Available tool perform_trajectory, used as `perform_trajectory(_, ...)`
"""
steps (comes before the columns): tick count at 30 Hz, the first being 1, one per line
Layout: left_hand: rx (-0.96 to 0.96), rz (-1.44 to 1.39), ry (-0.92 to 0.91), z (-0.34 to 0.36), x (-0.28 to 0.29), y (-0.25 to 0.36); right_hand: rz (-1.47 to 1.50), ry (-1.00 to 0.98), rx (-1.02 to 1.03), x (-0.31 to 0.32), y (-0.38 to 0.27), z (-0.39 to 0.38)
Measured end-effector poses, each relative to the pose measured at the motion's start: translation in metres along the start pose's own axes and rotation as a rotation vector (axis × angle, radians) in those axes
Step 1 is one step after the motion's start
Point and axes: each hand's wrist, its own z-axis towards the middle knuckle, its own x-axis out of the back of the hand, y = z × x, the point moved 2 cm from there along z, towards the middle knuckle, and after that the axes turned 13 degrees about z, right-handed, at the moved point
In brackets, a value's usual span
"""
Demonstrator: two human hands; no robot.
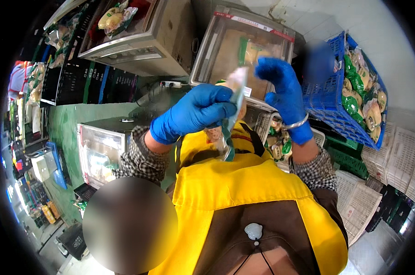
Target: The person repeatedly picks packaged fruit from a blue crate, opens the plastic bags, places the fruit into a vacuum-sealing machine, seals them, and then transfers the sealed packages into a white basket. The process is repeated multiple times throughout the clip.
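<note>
My left hand, in a blue glove, is closed on a clear plastic package with a green edge, held upright in front of my yellow apron. Something pale pink-brown shows in it, partly hidden by my fingers. My right hand, also gloved, with a bangle at the wrist, is raised to the right of the package, fingers curved and apart, holding nothing. Beyond my hands stands a clear-lidded machine with a green-and-clear package visible under or on its lid.
A blue crate of packaged food is at right, white crates beside it. Another box-like machine is at upper left, a glass-fronted one lower left, black crates at left. A crate of packages lies below my right hand.
</note>
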Motion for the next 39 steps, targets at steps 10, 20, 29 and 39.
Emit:
perform_trajectory(10, -0.612, -0.244, 0.150, 0.024, 0.023, 0.008, 0.360, -0.441, -0.512, -0.023, -0.027, -0.001)
perform_trajectory(20, -0.145, -1.147, -0.027, 0.065, 0.042, -0.081, 0.351, 0.172, -0.517, -0.014, -0.018, -0.046)
perform_trajectory(29, -0.104, -0.872, 0.418, 0.054, 0.027, -0.090, 0.288, 0.341, -0.553, -0.002, -0.020, -0.065)
perform_trajectory(39, -0.025, -0.841, 0.428, 0.052, 0.023, -0.085, 0.449, 0.424, -0.528, 0.001, -0.009, -0.077)
